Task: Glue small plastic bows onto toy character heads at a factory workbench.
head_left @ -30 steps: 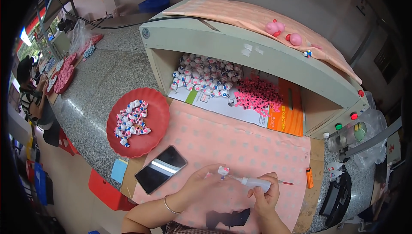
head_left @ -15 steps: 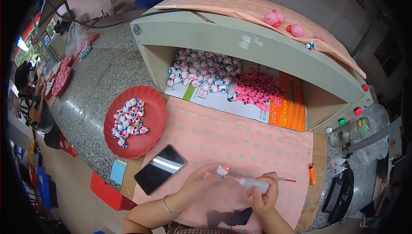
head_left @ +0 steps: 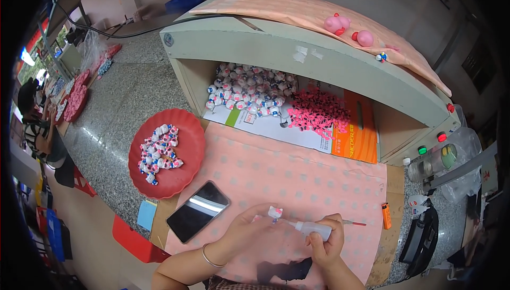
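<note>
My left hand [head_left: 241,234], a metal bangle on its wrist, is closed on a small white figurine [head_left: 275,212] with pink and blue parts. The figurine sits at my fingertips. Closed round a translucent white squeeze bottle [head_left: 315,230], my right hand [head_left: 329,247] keeps the nozzle pointed left at the figurine's lower part. Whether the tip touches it cannot be made out. A thin red-ended stick [head_left: 355,223] shows just beyond my right knuckles; whether it is held or lies on the cloth is unclear. The pink dotted cloth [head_left: 239,157] spreads beneath both hands.
Left of my hands are a black phone [head_left: 198,211] and a red dish [head_left: 188,175] of small figurines. A shelf box [head_left: 234,37] ahead holds white pieces [head_left: 244,90] and pink-black pieces [head_left: 319,112]. An orange lighter [head_left: 386,215] lies right. A person [head_left: 45,136] works far left.
My hands stay almost in place, with the figurine and bottle held as before. The whole view has shifted very slightly.
</note>
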A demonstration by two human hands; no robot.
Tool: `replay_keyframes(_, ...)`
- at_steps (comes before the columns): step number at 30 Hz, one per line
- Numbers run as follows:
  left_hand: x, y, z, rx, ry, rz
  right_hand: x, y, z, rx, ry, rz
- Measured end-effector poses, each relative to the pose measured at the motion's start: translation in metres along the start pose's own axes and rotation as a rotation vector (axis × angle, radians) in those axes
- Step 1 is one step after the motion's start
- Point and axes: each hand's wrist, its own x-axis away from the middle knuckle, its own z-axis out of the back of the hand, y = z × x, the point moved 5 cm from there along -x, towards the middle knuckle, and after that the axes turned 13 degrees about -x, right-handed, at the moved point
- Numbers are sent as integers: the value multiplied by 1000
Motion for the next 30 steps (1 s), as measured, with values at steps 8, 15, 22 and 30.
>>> replay_keyframes(8,-1,1,0,-18,1,-19,1,-1,1,26,22,18)
replay_keyframes(15,0,0,-1,-10,0,-18,3,1,0,47,21,29)
replay_keyframes(22,0,0,0,-9,9,-25,4,1,3,61,65,11)
replay_keyframes(30,0,3,0,-11,13,-51,4,-3,3,111,51,64)
